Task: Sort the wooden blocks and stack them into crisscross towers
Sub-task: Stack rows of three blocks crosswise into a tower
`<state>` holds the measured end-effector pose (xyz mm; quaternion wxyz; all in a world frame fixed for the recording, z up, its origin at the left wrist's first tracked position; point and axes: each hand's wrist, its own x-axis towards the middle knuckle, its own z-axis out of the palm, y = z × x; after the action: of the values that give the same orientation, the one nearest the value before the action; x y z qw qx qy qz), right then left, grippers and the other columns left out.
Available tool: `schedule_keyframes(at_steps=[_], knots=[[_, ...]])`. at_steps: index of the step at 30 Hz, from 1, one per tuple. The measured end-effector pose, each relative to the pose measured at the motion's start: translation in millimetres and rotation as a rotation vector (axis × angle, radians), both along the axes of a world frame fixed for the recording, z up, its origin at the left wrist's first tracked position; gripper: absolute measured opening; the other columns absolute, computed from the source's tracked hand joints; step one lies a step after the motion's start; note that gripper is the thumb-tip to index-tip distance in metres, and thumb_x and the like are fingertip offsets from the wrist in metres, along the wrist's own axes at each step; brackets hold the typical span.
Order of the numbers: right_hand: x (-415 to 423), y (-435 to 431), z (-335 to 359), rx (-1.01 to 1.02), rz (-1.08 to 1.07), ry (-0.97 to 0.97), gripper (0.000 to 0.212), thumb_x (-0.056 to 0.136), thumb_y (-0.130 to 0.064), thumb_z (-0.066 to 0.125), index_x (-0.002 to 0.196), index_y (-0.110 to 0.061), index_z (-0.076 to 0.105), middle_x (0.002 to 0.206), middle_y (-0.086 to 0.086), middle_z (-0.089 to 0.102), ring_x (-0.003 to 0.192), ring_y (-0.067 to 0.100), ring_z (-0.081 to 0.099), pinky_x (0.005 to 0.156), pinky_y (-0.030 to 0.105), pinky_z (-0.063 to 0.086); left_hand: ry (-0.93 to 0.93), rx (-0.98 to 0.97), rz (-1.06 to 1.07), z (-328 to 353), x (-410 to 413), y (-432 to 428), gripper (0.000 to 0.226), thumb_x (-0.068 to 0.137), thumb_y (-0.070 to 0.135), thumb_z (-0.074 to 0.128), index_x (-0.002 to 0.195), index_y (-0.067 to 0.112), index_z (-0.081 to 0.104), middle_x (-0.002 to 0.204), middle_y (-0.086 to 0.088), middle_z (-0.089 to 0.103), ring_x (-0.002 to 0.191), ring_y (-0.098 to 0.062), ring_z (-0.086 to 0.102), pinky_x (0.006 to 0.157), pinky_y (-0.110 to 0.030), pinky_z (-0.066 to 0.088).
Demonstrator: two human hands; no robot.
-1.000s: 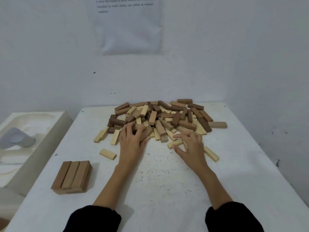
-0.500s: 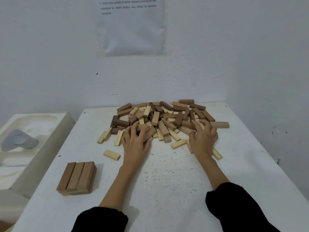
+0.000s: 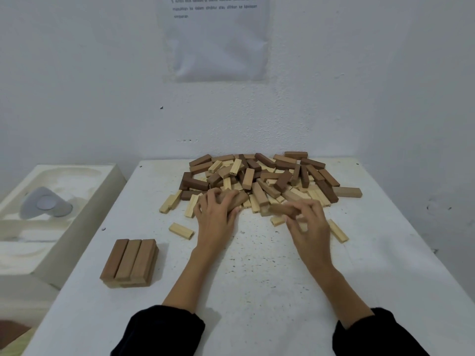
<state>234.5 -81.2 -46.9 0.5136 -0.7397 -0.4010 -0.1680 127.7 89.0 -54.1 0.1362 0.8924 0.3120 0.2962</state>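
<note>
A loose pile of wooden blocks (image 3: 259, 176), pale, mid-brown and dark brown, covers the far middle of the white table (image 3: 257, 273). My left hand (image 3: 216, 219) lies at the pile's near left edge, its fingers curled round a brown block (image 3: 237, 199). My right hand (image 3: 308, 224) is at the pile's near right edge and pinches another brown block (image 3: 280, 209) just above the table. A low stack (image 3: 129, 263) with three brown blocks side by side on top stands at the near left.
Loose pale blocks lie apart from the pile: one (image 3: 181, 230) left of my left hand, one (image 3: 338, 231) right of my right hand. A white foam tray (image 3: 51, 214) with a grey disc sits off the table's left. The wall carries a paper sheet (image 3: 216, 39).
My right hand drew back from the pile's right side toward me and now pinches a brown block. My left hand stayed at the pile's edge, fingers curling more round a block.
</note>
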Motion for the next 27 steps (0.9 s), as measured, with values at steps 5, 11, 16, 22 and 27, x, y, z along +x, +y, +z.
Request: schedule_keyframes(at_steps=[5, 11, 16, 22, 27], knots=[[-31.3, -17.2, 3.6, 0.0, 0.18, 0.192, 0.026, 0.077, -0.017, 0.067, 0.103, -0.017, 0.065, 0.103, -0.004, 0.059, 0.095, 0.004, 0.057, 0.071, 0.012, 0.049, 0.028, 0.002, -0.017, 3.7, -1.7, 1.3, 0.036, 0.089, 0.028, 0.06, 0.125, 0.026, 0.057, 0.127, -0.007, 0.047, 0.116, -0.027, 0.038, 0.088, -0.033, 0.021], [-39.5, -30.4, 0.1, -0.23, 0.344, 0.375, 0.034, 0.076, -0.016, 0.075, 0.097, -0.039, 0.06, 0.1, -0.022, 0.062, 0.102, -0.002, 0.054, 0.083, 0.008, 0.04, -0.038, -0.068, 0.032, 7.0, -6.4, 4.4, 0.035, 0.082, 0.024, 0.065, 0.116, 0.027, 0.063, 0.114, -0.003, 0.055, 0.107, -0.024, 0.045, 0.085, -0.033, 0.029], [-37.2, -31.6, 0.9, -0.365, 0.408, 0.32, 0.039, 0.074, -0.011, 0.076, 0.094, -0.041, 0.061, 0.099, -0.022, 0.062, 0.104, -0.004, 0.05, 0.087, 0.004, 0.032, -0.1, -0.097, -0.137, 20.2, -18.3, 1.5, 0.036, 0.08, 0.029, 0.065, 0.116, 0.027, 0.065, 0.113, -0.001, 0.055, 0.104, -0.02, 0.047, 0.086, -0.033, 0.03], [-36.3, -32.5, 6.9, -0.401, 0.479, 0.354, 0.045, 0.067, -0.02, 0.082, 0.1, -0.041, 0.061, 0.094, -0.023, 0.066, 0.102, 0.001, 0.053, 0.091, 0.017, 0.036, 0.054, -0.175, -0.413, 17.4, -59.3, -23.9, 0.04, 0.077, 0.045, 0.051, 0.115, 0.039, 0.062, 0.109, 0.016, 0.051, 0.102, -0.007, 0.043, 0.088, -0.03, 0.033], [-35.3, -31.7, 6.8, -0.422, 0.512, 0.361, 0.05, 0.063, -0.021, 0.085, 0.103, -0.038, 0.06, 0.091, -0.023, 0.068, 0.102, -0.001, 0.053, 0.092, 0.023, 0.037, 0.142, -0.213, -0.501, 14.8, -71.2, -25.7, 0.039, 0.082, 0.043, 0.055, 0.12, 0.044, 0.057, 0.113, 0.019, 0.049, 0.105, -0.005, 0.041, 0.092, -0.033, 0.037]])
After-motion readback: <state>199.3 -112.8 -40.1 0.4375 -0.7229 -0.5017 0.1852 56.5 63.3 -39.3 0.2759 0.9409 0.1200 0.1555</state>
